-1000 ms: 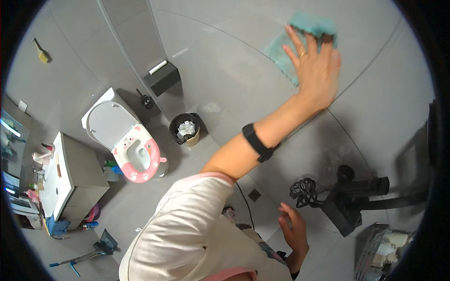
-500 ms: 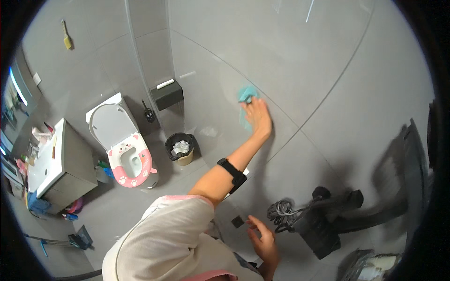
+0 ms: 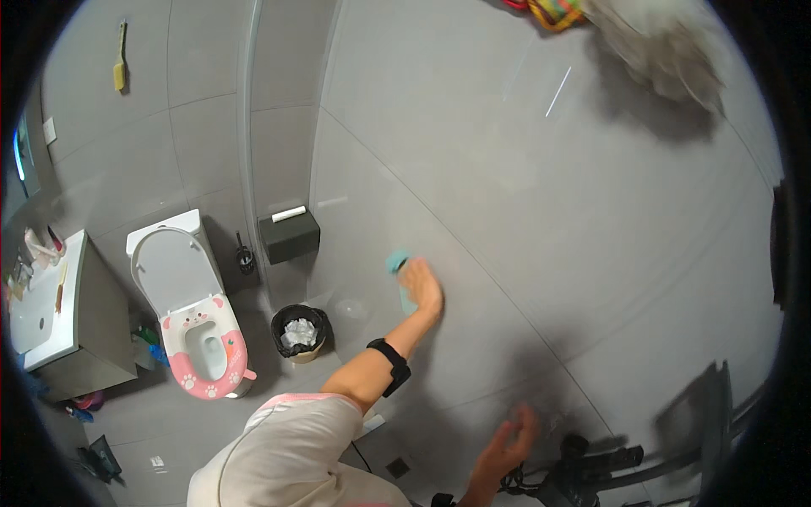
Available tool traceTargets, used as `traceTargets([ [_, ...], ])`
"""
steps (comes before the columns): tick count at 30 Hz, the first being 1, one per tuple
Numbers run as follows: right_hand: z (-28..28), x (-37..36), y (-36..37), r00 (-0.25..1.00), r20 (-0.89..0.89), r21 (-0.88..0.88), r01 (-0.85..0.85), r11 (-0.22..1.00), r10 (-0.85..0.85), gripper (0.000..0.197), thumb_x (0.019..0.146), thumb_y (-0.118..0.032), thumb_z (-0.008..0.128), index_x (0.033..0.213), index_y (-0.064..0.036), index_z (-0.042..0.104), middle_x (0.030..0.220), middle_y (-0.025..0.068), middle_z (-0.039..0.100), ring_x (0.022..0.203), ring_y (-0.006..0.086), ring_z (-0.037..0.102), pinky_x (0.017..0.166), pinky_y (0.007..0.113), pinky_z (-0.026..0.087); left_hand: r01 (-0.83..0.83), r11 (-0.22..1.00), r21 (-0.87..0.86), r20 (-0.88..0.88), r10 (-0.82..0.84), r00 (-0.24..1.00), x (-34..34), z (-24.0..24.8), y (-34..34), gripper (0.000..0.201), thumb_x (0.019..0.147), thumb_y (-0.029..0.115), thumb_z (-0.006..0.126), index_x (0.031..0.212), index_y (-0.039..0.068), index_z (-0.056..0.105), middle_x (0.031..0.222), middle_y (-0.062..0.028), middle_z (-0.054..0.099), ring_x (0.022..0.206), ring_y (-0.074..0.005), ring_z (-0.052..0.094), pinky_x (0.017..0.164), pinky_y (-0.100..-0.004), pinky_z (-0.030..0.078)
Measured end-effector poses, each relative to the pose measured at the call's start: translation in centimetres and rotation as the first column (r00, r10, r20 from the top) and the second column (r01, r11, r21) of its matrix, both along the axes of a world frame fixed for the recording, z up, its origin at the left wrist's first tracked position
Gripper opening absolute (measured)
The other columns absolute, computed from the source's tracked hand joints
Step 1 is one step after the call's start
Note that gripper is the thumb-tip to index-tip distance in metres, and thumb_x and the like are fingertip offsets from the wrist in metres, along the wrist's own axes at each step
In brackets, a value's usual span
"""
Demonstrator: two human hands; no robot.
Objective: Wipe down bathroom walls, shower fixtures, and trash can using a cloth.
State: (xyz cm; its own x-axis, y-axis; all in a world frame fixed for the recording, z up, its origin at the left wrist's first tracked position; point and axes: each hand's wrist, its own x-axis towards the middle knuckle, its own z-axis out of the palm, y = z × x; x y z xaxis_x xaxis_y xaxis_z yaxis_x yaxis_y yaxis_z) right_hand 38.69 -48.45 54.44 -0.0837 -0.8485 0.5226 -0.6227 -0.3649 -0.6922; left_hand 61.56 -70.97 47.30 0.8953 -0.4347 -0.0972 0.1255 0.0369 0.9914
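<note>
Cloth [image 3: 397, 261] of a turquoise colour was held against the grey tiled wall [image 3: 507, 228] by the left hand [image 3: 423, 286], bunched at the fingertips and draped in a narrow strip along the hand's left side. The left fingers were curled onto it, though their exact grip was hidden by blur. The left forearm [image 3: 407, 340] was circled by a black strap [image 3: 391, 365] and was bared below a cream sleeve [image 3: 279, 448] trimmed in pink. The right hand [image 3: 512, 439] was raised near the lower edge, its fingers loosely spread and blurred. Beside it, at the lower right, black equipment [image 3: 574, 477] was partly cut off by the lower edge. A square floor drain [image 3: 397, 467] was seen between the sleeve and the right hand. To the left of the cloth, a dark grey box [image 3: 289, 240] was fixed to the wall, topped by a white roll [image 3: 289, 214]; below it stood a waste bin [image 3: 307, 356], lined in black and filled with crumpled white material [image 3: 299, 335]. Farther left, a toilet brush [image 3: 245, 256] was hung near the toilet [image 3: 165, 230], whose lid [image 3: 175, 269] was raised above a pink-and-white seat [image 3: 236, 362]. At the far left, a washbasin [image 3: 27, 325] was set on a cabinet [image 3: 100, 342]. At the upper right, a blurred, beige-grey feathery bundle [image 3: 659, 55] was shown.
</note>
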Motion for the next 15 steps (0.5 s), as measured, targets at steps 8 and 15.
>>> traceTargets([
  [8,7.3,6.4,-7.5,0.883,-0.266,-0.588,0.171,0.791,-0.388,0.041,0.091,-0.023,0.038,0.126,-0.0001,0.037,0.135,0.0203,0.026,0.125,0.0358,0.026,0.1,0.047,0.023,0.387,0.916,-0.108,0.98,0.033,0.195,3.0,24.1,4.0,0.047,0.078,0.039,0.052,0.118,0.015,0.048,0.13,-0.0163,0.033,0.13,-0.0424,0.005,0.097,-0.0627,0.006],
  [15,8.1,7.1,-13.1,0.833,-0.142,-0.813,0.21,0.543,-0.535,0.05,0.092,-0.032,0.034,0.13,0.0003,0.031,0.139,0.0208,0.021,0.129,0.0353,0.019,0.103,0.047,0.016,0.45,0.872,-0.191,0.972,0.103,0.212,10.2,22.6,0.6,0.04,0.075,0.04,0.055,0.1,0.01,0.06,0.128,-0.0216,0.034,0.13,-0.0429,0.001,0.096,-0.0657,0.003],
])
